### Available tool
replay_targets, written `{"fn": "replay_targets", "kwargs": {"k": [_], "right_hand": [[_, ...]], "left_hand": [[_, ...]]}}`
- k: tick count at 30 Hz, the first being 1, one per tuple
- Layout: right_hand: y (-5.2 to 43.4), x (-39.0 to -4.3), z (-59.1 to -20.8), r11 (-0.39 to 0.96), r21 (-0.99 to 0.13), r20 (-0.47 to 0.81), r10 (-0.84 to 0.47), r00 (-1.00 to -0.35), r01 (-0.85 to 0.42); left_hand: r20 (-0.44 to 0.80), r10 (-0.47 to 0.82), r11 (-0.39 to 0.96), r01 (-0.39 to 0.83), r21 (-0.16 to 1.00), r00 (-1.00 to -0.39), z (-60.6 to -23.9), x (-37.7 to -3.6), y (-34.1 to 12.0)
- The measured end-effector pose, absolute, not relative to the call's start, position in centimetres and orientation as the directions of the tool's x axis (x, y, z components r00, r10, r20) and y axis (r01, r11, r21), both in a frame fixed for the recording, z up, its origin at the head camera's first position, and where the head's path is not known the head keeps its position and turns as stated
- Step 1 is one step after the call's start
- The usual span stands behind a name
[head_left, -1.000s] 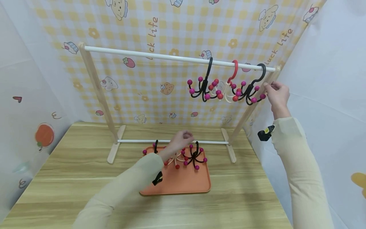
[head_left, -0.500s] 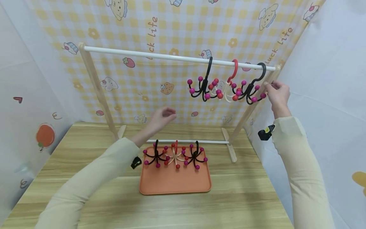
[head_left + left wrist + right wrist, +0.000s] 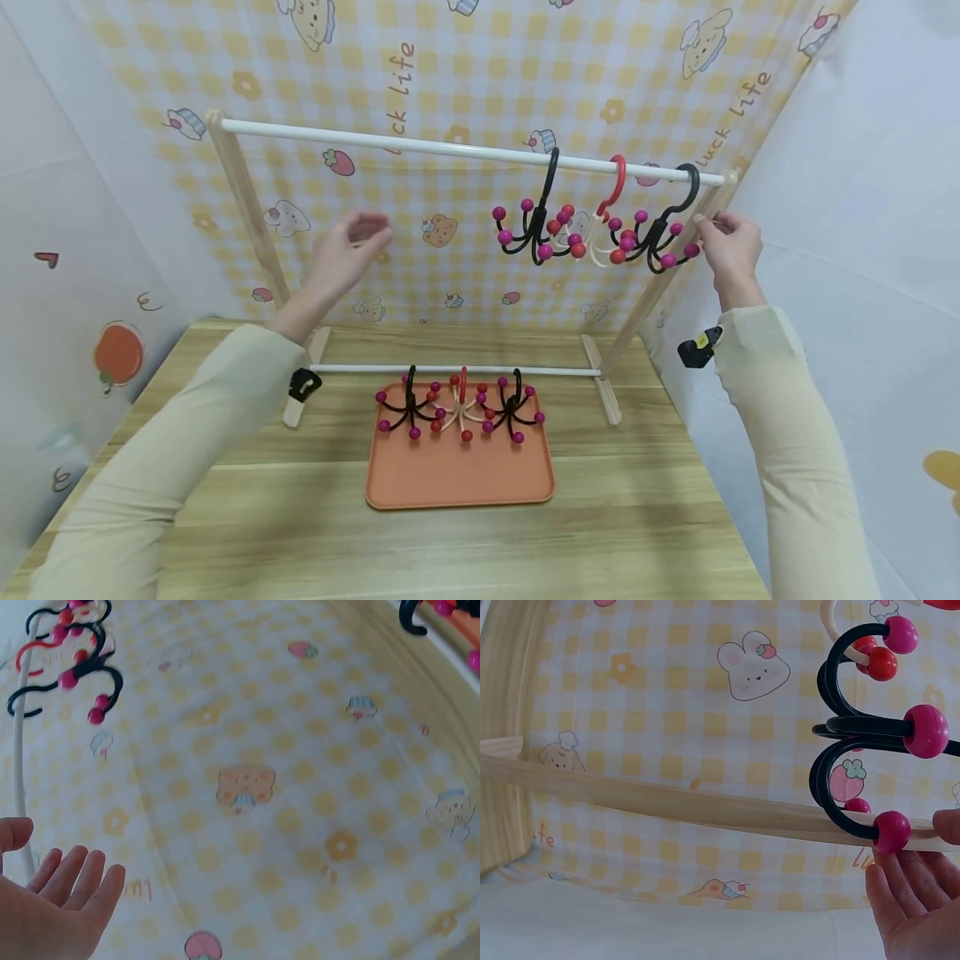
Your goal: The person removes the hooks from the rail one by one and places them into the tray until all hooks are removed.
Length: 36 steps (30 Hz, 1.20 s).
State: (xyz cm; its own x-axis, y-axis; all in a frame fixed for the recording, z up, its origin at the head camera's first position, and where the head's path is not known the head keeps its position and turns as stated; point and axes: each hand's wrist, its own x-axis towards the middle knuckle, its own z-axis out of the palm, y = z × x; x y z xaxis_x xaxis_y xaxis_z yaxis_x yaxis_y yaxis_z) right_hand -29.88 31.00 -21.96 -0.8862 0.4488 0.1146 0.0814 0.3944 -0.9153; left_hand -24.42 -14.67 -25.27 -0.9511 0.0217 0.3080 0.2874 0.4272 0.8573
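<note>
A wooden rack carries a white top rail (image 3: 390, 146). Three multi-armed hooks with ball tips hang at its right end: a black one (image 3: 536, 229), a red and cream one (image 3: 600, 225) and another black one (image 3: 660, 235). My right hand (image 3: 705, 229) holds the rack's right wooden post (image 3: 667, 802), its fingertips (image 3: 889, 874) touching a pink ball of the rightmost black hook (image 3: 840, 742). My left hand (image 3: 360, 237) is raised below the rail, fingers straight and empty (image 3: 67, 870). Three more hooks (image 3: 461, 408) lie at the back of the orange tray (image 3: 457, 483).
The rack's lower white bar (image 3: 450, 370) runs just behind the tray. The wooden table (image 3: 637, 517) lies between a patterned backdrop (image 3: 450, 75) and white side sheets. The left stretch of the top rail carries nothing.
My left hand has lifted off the hooks on the tray and moved up and left, empty. The right hand has stayed at the post.
</note>
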Motion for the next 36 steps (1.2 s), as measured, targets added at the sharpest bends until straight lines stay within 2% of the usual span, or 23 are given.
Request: {"fn": "replay_targets", "kwargs": {"k": [5, 11, 16, 20, 23, 26, 32, 36], "right_hand": [[30.9, -29.8, -21.9, 0.397, -0.914, 0.115, 0.450, -0.886, 0.083], [30.8, -29.6, -21.9, 0.390, -0.917, 0.114, 0.448, -0.887, 0.079], [30.8, -29.6, -21.9, 0.376, -0.924, 0.110, 0.445, -0.889, 0.075], [30.8, -29.6, -21.8, 0.380, -0.922, 0.111, 0.443, -0.890, 0.074], [30.8, -29.6, -21.8, 0.381, -0.922, 0.113, 0.443, -0.890, 0.073], [30.8, -29.6, -21.8, 0.380, -0.922, 0.112, 0.443, -0.889, 0.073], [30.8, -29.6, -21.9, 0.389, -0.917, 0.111, 0.447, -0.887, 0.081], [30.8, -29.6, -21.9, 0.388, -0.918, 0.110, 0.447, -0.888, 0.082]], "left_hand": [[0.409, -0.066, 0.484, 0.329, 0.811, -0.910, -23.8, -24.5, -16.7], [0.538, -0.217, 0.568, 0.343, 0.748, -0.814, -22.8, -24.9, -19.7], [0.589, -0.312, 0.594, 0.331, 0.733, -0.745, -22.5, -25.1, -22.0], [0.588, -0.369, 0.561, 0.332, 0.758, -0.720, -22.6, -25.1, -23.5], [0.553, -0.411, 0.520, 0.312, 0.795, -0.725, -22.8, -25.2, -24.3], [0.465, -0.454, 0.429, 0.271, 0.862, -0.760, -23.1, -25.4, -25.0], [0.213, -0.475, 0.254, 0.098, 0.962, -0.854, -23.6, -25.7, -26.1], [0.100, -0.466, 0.235, -0.014, 0.972, -0.879, -23.7, -25.9, -26.6]]}}
